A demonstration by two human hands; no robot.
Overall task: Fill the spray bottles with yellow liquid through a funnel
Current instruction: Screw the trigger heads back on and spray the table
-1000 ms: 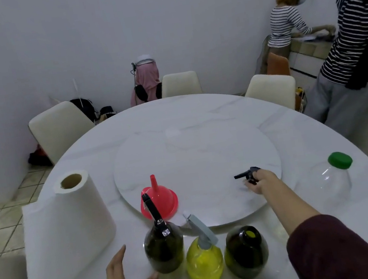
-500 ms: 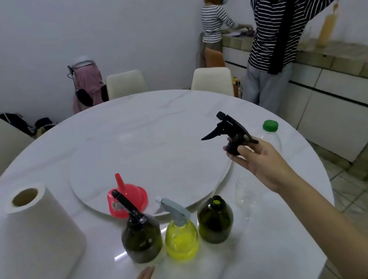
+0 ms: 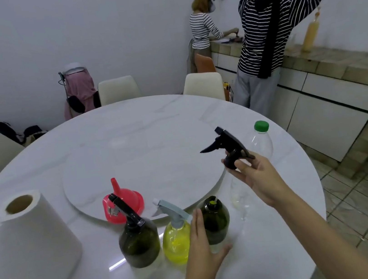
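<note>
Three round spray bottles stand in a row near the table's front edge. The left dark green bottle point(image 3: 139, 244) carries a black sprayer. The middle bottle point(image 3: 176, 238) is yellow with a grey sprayer. The right dark green bottle point(image 3: 215, 220) has no sprayer and its neck is uncovered. My right hand point(image 3: 259, 176) holds a black spray head point(image 3: 229, 147) in the air above and right of that bottle. My left hand point(image 3: 202, 246) is open, fingers straight, just in front of the uncapped bottle. A red funnel point(image 3: 127, 199) lies upside down on the lazy Susan point(image 3: 139, 167).
A big paper towel roll point(image 3: 24, 244) stands at the left. A clear plastic bottle with a green cap point(image 3: 261, 142) stands at the right of the round marble table point(image 3: 279, 256). Chairs ring the far side. Two people stand at the counter point(image 3: 337, 83) on the right.
My left hand has come up from the table's front edge to the uncapped dark bottle. My right hand, which took the spray head off the lazy Susan, still holds it raised.
</note>
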